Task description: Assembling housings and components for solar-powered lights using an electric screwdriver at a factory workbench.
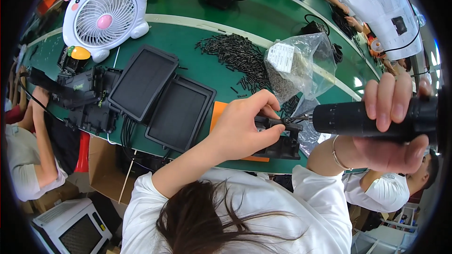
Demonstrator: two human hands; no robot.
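My right hand (393,127) is wrapped round a black electric screwdriver (346,117), which lies nearly level and points left. Its metal bit reaches the upper edge of a black moulded plastic part (286,145). Thumb and fingers of my left hand (247,124) close on that part near the bit's tip; whether they also pinch a screw is hidden. Under the part, an orange sheet (217,113) shows at its edges. Just beyond my hands a heap of small black pins or screws (238,59) is spread on the green table.
Two black rectangular panels (181,113) with cables lie left of my forearm, beside stacked black housings (89,94). A white fan (104,19) stands at the far left. A clear bag of small metal pieces (287,80) lies right of the heap. Other people (37,146) sit on both sides.
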